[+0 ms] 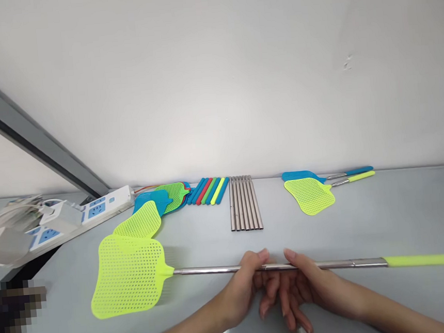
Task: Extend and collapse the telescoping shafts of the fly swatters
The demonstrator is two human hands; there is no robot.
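Observation:
A yellow-green fly swatter (pixel 130 278) with an extended telescopic metal rod lies crosswise in front of me, its paddle to the left and its yellow grip to the right. My left hand (pixel 250 283) closes on the middle of the rod, thumb on top. Just to the right, my right hand (pixel 307 281) pinches the same rod, its lower fingers partly curled beneath. Behind the hands, several metal rods (pixel 244 203) lie side by side. Left of those rest several coloured handles (pixel 208 191) in blue, red, green and yellow.
Loose swatter heads (pixel 137 220) overlap at the left, beside a white power strip (pixel 105 208) with plugs and cables. Two swatters with short rods, one blue (pixel 298 175) and one yellow-green (pixel 312 195), lie at the back right. A white wall (pixel 230 83) rises behind the grey table (pixel 416 211).

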